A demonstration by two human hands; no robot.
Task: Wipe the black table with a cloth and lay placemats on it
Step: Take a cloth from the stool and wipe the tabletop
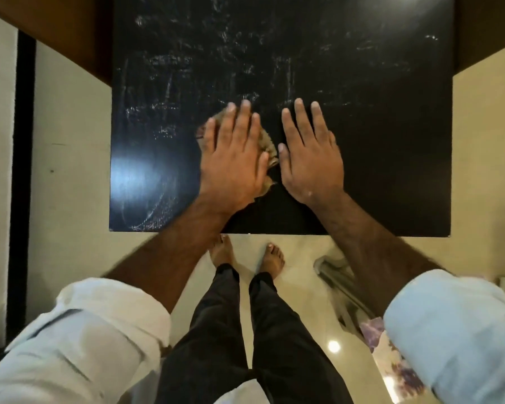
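The black table [376, 141] fills the upper middle of the head view, with pale smears and streaks across its far half and left side. My left hand [233, 158] lies flat, palm down, pressing a crumpled tan cloth [270, 147] onto the tabletop; only the cloth's edges show around the hand. Just to the right, my right hand [311, 153] rests flat on the bare table with fingers spread and nothing in it, its thumb almost touching the cloth.
The table's near edge [274, 234] runs just in front of my bare feet [245, 255] on a glossy cream floor. A patterned purple-and-white sheet [391, 354] lies low on the right. A dark vertical post [22, 170] stands at far left.
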